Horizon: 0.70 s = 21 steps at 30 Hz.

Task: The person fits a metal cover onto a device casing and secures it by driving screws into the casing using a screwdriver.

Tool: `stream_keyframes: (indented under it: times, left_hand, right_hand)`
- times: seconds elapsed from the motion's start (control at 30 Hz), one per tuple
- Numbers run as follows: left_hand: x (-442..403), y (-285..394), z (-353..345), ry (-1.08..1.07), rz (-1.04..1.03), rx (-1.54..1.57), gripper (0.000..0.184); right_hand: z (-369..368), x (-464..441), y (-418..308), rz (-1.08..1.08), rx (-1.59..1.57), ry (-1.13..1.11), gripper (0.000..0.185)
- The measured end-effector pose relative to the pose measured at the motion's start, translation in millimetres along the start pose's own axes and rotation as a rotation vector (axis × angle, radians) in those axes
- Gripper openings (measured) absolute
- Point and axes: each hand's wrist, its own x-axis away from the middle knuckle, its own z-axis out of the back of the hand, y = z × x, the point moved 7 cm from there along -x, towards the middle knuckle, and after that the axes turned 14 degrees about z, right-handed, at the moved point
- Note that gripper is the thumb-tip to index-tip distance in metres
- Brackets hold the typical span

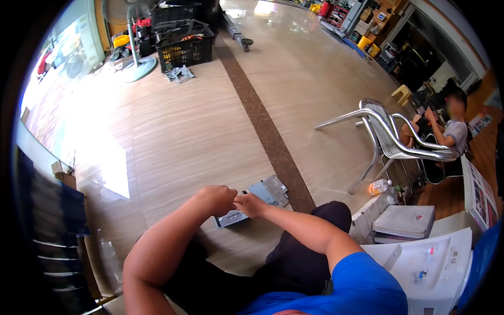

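My left hand (219,199) is closed, its knuckles turned up, with the fingers curled out of sight. Touching or almost touching it at the fingertips, my right hand (252,205) is closed too, its fingers pinched together. Whatever is between the fingers is too small or hidden to make out. Just beyond and below the hands, a flat grey-blue metal electronic unit (270,191) with a slotted panel rests on the floor. A second boxy grey piece (231,219) with openings along its face shows under the hands; I cannot tell whether the two are joined.
A metal chair (383,131) stands at right, with a seated person (454,126) behind it. Nearby are an orange-labelled bottle (379,187), a thick book (404,220) and a white water dispenser (430,268). Black crates (184,50), metal parts (180,74) and a fan (139,68) stand farther back.
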Motion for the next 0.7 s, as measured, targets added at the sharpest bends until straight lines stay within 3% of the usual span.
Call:
stream_keyframes:
  times: [0.17,0.2,0.23,0.27,0.37,0.6,0.7]
  left_hand:
    - [-3.6,-1.1,-3.2,0.007,-0.029,0.0,0.035]
    - [-5.4,-1.8,-5.3,0.013,-0.039,0.005,0.034]
    - [-3.9,-1.0,-3.9,0.014,-0.028,0.019,0.029]
    - [-3.0,-0.9,-3.1,0.013,-0.011,0.035,0.024]
    - [-7.6,-1.4,-8.1,0.032,-0.015,0.039,0.025]
    - [-11.4,-2.2,-11.1,0.047,-0.014,0.026,0.027]
    - [-14.1,-2.5,-12.1,0.064,-0.011,0.037,0.025]
  right_hand:
    - [-1.9,0.3,7.5,-0.023,0.074,-0.061,0.009]
    - [-4.7,1.1,14.3,0.024,0.053,0.024,0.008]
    - [-10.9,7.2,33.3,-0.109,0.062,-0.09,0.008]
    - [-12.6,8.5,36.1,-0.186,-0.026,-0.058,0.007]
    - [1.3,1.2,12.2,-0.082,0.172,-0.011,0.008]
    - [4.4,-1.4,8.0,-0.109,0.084,-0.019,0.011]
    - [2.7,-4.9,1.5,-0.027,0.087,-0.006,0.009]
